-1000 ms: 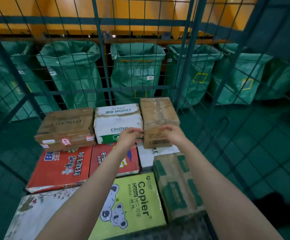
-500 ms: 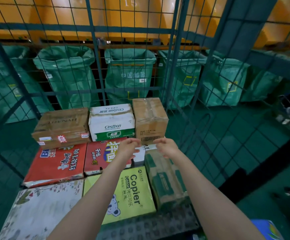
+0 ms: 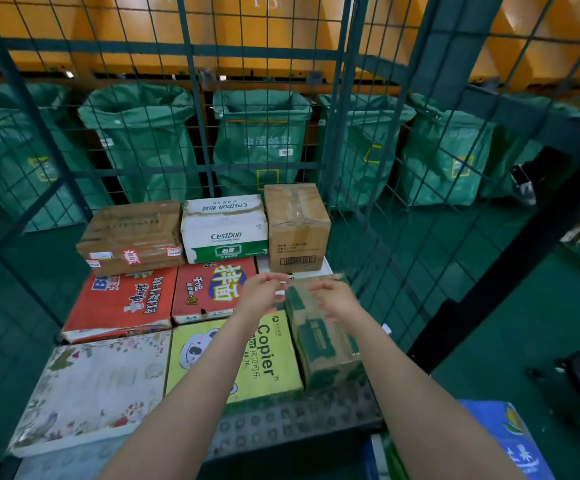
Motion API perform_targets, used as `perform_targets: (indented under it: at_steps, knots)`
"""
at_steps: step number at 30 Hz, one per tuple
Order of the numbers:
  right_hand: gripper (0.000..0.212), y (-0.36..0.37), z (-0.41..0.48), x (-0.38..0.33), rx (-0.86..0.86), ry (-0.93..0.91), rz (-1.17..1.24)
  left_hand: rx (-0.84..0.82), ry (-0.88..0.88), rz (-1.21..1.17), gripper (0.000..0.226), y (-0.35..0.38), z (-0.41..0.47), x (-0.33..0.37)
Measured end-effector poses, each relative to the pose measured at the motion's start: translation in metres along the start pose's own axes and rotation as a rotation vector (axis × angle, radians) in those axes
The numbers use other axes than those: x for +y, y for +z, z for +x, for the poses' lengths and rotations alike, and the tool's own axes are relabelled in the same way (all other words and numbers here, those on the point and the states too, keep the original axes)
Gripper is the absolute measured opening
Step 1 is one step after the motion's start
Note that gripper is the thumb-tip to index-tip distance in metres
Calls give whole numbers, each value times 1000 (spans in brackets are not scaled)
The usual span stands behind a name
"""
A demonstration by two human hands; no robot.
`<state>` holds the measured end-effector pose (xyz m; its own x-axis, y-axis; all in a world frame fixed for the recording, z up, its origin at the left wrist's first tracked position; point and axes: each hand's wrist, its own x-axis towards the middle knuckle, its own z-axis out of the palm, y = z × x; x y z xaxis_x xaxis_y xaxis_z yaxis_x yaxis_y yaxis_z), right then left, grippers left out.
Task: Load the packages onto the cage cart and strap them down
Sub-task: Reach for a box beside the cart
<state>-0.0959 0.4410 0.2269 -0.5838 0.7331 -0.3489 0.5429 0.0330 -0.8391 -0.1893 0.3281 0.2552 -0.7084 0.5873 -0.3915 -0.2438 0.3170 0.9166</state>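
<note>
Hands (image 3: 262,289) withdrawn, taped cardboard box (image 3: 297,226) released

The person is working bare-armed. The left forearm (image 3: 195,393) is showing uncovered from the near edge of view right up to the wrist, and the right forearm (image 3: 403,386) is showing the same way. Both are looking smooth and are tapering evenly toward narrow wrists. The left grip (image 3: 262,292) and the right grip (image 3: 333,299) are going bare too. Their fingers are coming out blurred, so finer detail on them is not showing clearly.
</note>
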Motion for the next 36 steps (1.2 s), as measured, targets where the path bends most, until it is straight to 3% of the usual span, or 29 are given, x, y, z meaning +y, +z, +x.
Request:
perform_targets:
  at_steps: [7, 16, 25, 32, 36]
  knots:
    - [32, 9, -17, -3, 51, 0, 13, -55, 33, 78, 26, -4, -9, 4]
    - [23, 28, -42, -4, 177, 93, 170, -157, 21, 171, 27, -31, -6, 0]
    - [20, 45, -97, 20, 403, 200, 275, -397, 60, 309, 21, -36, -19, -12]
    - [20, 34, -168, 64, 600, 300, 337, -619, 62, 378, 29, 4, -58, -39]
    - [31, 16, -224, 93, 723, 367, 333, -773, 88, 434, 28, 35, -101, -52]
